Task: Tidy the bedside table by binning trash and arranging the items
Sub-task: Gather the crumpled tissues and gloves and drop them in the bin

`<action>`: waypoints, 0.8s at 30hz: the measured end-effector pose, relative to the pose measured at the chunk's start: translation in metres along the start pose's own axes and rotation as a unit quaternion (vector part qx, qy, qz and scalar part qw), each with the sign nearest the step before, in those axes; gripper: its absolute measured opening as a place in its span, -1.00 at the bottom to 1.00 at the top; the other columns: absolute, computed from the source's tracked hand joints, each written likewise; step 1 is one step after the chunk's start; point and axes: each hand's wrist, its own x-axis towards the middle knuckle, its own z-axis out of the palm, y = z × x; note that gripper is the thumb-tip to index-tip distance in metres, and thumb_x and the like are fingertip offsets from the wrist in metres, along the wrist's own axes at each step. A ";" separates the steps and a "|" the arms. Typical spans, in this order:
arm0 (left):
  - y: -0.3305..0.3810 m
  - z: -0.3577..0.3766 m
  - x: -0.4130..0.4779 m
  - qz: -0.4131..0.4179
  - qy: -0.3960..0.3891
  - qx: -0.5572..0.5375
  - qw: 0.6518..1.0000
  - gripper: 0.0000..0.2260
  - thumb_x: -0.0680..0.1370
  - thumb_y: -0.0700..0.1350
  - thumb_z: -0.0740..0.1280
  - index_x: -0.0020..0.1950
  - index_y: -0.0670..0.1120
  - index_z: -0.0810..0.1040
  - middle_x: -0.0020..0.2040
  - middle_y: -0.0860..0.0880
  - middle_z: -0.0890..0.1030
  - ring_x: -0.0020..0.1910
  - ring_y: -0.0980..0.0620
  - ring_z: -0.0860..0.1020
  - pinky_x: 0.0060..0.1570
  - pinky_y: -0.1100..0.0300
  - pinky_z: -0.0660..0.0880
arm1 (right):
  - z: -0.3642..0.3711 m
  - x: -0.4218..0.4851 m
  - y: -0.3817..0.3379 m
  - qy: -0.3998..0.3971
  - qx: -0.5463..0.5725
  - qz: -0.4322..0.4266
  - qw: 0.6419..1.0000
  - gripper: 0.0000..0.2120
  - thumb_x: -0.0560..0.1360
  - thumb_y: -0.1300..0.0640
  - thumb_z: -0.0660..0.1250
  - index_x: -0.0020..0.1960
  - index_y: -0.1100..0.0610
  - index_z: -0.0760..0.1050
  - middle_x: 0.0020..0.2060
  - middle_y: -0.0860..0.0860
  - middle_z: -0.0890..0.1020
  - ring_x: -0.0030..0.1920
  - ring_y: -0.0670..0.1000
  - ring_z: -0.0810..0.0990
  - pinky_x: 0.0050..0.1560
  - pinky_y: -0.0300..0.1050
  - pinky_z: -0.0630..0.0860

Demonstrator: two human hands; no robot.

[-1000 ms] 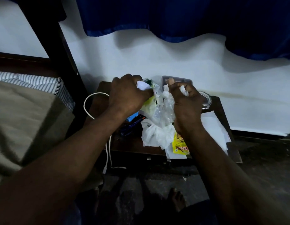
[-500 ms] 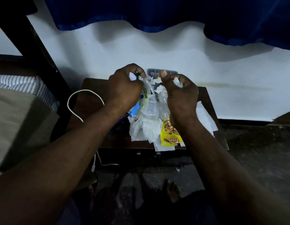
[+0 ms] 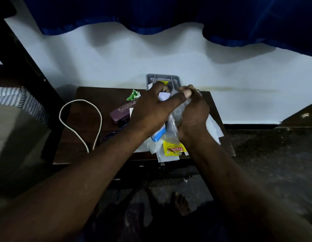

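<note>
Over table (image 3: 85,105), hands bunch wrappers (image 3: 172,126).

Dim light fills the room. A pale wall (image 3: 134,55) runs behind, a blue curtain (image 3: 169,13) hanging across its top. A bed (image 3: 14,123) stands left; the dark floor (image 3: 273,154) spreads right.

Both hands, left hand (image 3: 150,112) and right hand (image 3: 193,110), press together around a crumpled clear plastic bag (image 3: 174,126) above the dark wooden table (image 3: 85,137). At 9 o'clock of them lie a maroon spectacle case (image 3: 122,110) and a looped white cable (image 3: 80,123); at 6 o'clock, a yellow sachet (image 3: 174,149); at 12 o'clock, a grey compartment tray (image 3: 162,80).
</note>
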 end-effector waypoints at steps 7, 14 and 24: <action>-0.003 0.015 -0.008 0.013 -0.069 -0.028 0.997 -0.62 0.42 0.24 0.43 0.20 0.19 0.61 0.14 0.30 0.64 0.19 0.32 0.56 0.30 0.06 0.50 | -0.016 0.003 -0.012 -0.035 0.086 0.036 0.995 -0.71 0.65 0.31 0.20 0.34 0.21 0.51 0.05 0.12 0.71 0.26 0.26 0.67 0.32 0.15 0.60; -0.010 0.020 0.002 -0.031 -0.079 -0.008 0.996 -0.79 0.36 0.15 0.47 -0.06 0.14 0.66 -0.09 0.23 0.69 -0.06 0.27 0.62 0.04 0.10 0.54 | -0.025 0.002 -0.009 -0.092 0.071 0.054 0.992 -0.23 0.65 -0.39 0.02 0.36 0.25 0.56 0.26 0.19 0.68 0.34 0.22 0.63 0.48 0.26 0.44; -0.015 0.000 0.017 0.027 -0.052 0.167 0.984 -0.84 0.41 0.05 0.44 -0.04 0.20 0.56 -0.04 0.19 0.64 0.01 0.11 0.59 -0.05 0.20 0.48 | -0.022 0.001 0.002 -0.209 -0.050 0.073 0.974 -0.24 0.67 -0.36 -0.05 0.25 0.23 0.64 0.01 0.06 0.77 -0.06 -0.08 0.77 -0.12 -0.22 0.66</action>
